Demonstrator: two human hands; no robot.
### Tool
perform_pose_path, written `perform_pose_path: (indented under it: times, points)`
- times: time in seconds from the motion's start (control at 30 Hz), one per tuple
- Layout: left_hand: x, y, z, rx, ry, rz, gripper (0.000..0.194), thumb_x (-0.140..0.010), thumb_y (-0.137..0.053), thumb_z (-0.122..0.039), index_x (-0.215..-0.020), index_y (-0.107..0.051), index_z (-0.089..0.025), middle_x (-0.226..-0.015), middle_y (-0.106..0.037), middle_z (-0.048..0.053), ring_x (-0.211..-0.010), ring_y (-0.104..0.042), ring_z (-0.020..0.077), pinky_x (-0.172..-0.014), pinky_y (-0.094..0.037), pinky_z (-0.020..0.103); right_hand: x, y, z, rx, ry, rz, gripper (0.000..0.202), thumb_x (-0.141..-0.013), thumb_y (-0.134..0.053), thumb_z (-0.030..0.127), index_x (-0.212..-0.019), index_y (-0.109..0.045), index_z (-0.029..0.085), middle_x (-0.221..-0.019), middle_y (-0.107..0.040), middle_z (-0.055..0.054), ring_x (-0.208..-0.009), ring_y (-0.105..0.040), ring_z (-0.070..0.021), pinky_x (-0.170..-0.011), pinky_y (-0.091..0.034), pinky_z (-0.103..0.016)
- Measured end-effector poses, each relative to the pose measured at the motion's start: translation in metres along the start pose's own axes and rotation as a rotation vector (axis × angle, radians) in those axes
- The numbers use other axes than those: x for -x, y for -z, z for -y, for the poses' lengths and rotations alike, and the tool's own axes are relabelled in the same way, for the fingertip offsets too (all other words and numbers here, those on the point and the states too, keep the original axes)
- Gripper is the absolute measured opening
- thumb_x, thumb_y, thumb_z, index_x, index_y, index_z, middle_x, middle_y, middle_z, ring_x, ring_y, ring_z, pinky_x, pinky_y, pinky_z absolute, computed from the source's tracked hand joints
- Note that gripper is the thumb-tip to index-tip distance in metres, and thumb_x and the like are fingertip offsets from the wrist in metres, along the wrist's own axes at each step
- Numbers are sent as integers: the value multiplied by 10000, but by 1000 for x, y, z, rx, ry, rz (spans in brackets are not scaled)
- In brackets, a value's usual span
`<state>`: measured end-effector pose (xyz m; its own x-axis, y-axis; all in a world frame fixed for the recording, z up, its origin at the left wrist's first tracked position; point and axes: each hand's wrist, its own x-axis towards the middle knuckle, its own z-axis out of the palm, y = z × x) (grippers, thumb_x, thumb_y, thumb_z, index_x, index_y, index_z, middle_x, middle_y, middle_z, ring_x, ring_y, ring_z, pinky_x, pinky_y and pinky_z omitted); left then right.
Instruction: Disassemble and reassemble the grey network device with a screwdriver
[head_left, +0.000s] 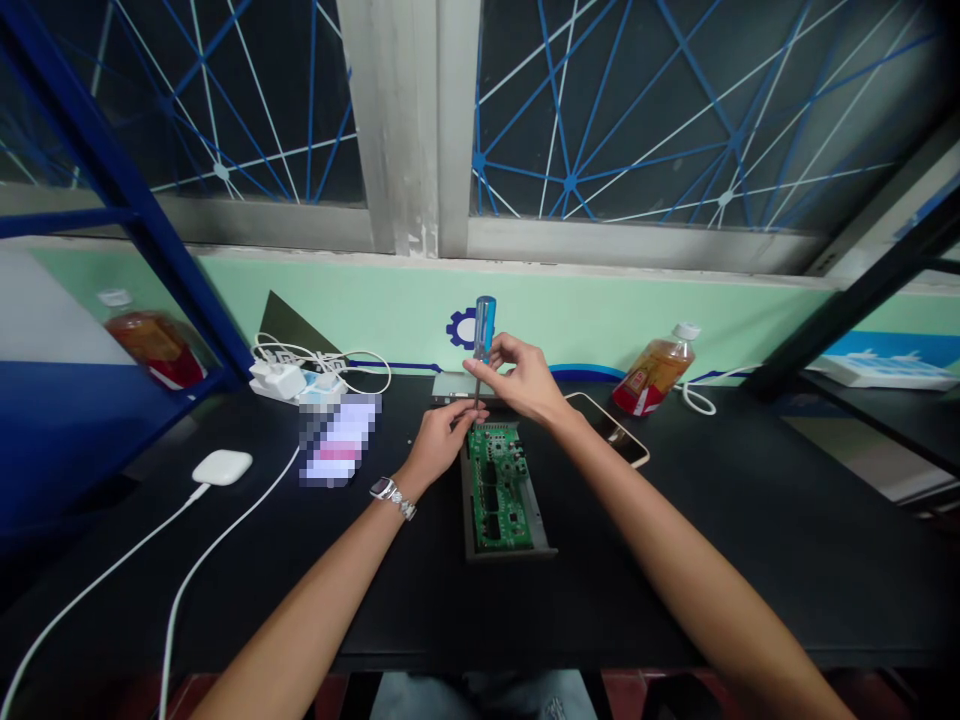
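A screwdriver (484, 325) with a blue, partly clear handle stands nearly upright over the far-left corner of a green circuit board (504, 490). The board lies in a narrow grey metal casing (538, 515) on the black desk. My right hand (521, 375) is closed, its thumb and fingers at the lower end of the handle. Down by the tip, my left hand (444, 436) pinches around the thin shaft. The fingers hide the tip, so I cannot tell what it touches. Behind my hands lies a flat, light grey metal piece (452, 385).
To the right are a phone (609, 430) and a tilted drink bottle (655, 370). On the left are white plugs with cables (289, 378), a blurred-out lit rectangle (341, 440) and a white charging case (222, 467). A green wall and windows rise behind the desk.
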<state>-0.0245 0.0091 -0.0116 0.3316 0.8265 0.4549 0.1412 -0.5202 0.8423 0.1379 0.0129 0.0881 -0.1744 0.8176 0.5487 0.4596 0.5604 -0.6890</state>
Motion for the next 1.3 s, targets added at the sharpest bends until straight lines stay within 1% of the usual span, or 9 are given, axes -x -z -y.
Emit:
perform_pose_path:
  times: [0.17, 0.3, 0.53, 0.6, 0.67, 0.8, 0.93, 1.1, 1.3]
  points:
    - [0, -1, 2, 22, 29, -36, 282, -939, -555, -336, -1085, -703, -144, -1045, -757, 105, -963, -724, 251, -888, -562, 371, 0, 0, 3, 30, 45, -83, 273, -820, -671, 403, -724, -517, 199, -685, -565, 8, -658, -536, -132, -673, -433, -283]
    - [0, -1, 3, 61, 44, -47, 273, -930, -573, -332, -1071, -709, -143, -1034, -758, 105, -973, -722, 250, -891, -564, 370, -1, 2, 1, -16, 59, 30, 228, -866, -618, 389, -769, -566, 189, -721, -575, 0, -705, -551, -141, -688, -447, -288]
    - [-1, 4, -2, 51, 11, 7, 293, -933, -564, -343, -1116, -694, -155, -1080, -746, 106, -998, -713, 242, -910, -553, 367, -5, 6, -4, -230, -56, 244, 293, -888, -569, 449, -949, -629, 169, -874, -663, -63, -868, -624, -195, -647, -526, -282]
    - [-1, 6, -3, 27, 0, 4, 287, -940, -549, -336, -1107, -700, -159, -1049, -755, 100, -991, -713, 241, -900, -555, 366, -4, 6, -3, -272, -76, 271, 327, -886, -562, 468, -991, -635, 168, -921, -675, -76, -909, -631, -206, -643, -539, -280]
    - [-2, 6, -3, -6, -6, -14, 274, -936, -553, -327, -1086, -713, -162, -1022, -762, 93, -969, -718, 242, -880, -560, 363, -2, 4, -3, -248, -68, 225, 330, -867, -594, 463, -1019, -635, 172, -933, -681, -71, -897, -635, -199, -678, -543, -291]
    - [-2, 6, -4, -62, -9, -54, 257, -921, -576, -317, -1058, -733, -167, -1007, -767, 85, -940, -724, 245, -858, -561, 354, 2, -3, -9, -183, -116, 75, 308, -745, -746, 430, -851, -613, 173, -736, -662, -26, -695, -633, -163, -668, -539, -306]
    - [-2, 4, -4, -105, -3, -99, 237, -901, -609, -330, -1015, -749, -176, -965, -775, 73, -898, -728, 241, -807, -561, 333, 3, -8, -16, -307, -244, 77, 359, -697, -777, 467, -688, -567, 176, -633, -642, -17, -575, -620, -143, -572, -546, -291]
    - [-3, 3, 1, -135, 3, -130, 225, -865, -655, -358, -934, -755, -169, -896, -774, 69, -803, -718, 221, -738, -555, 307, 2, -6, -13, -398, -302, 128, 366, -642, -814, 463, -677, -615, 157, -653, -674, -31, -595, -642, -137, -605, -571, -284]
    - [-6, 3, 4, -97, -2, -163, 241, -809, -716, -392, -869, -723, -159, -843, -753, 64, -767, -702, 210, -756, -559, 316, 3, -2, -9, -462, -324, 225, 312, -696, -787, 432, -728, -645, 156, -731, -711, -44, -734, -691, -165, -726, -582, -312]
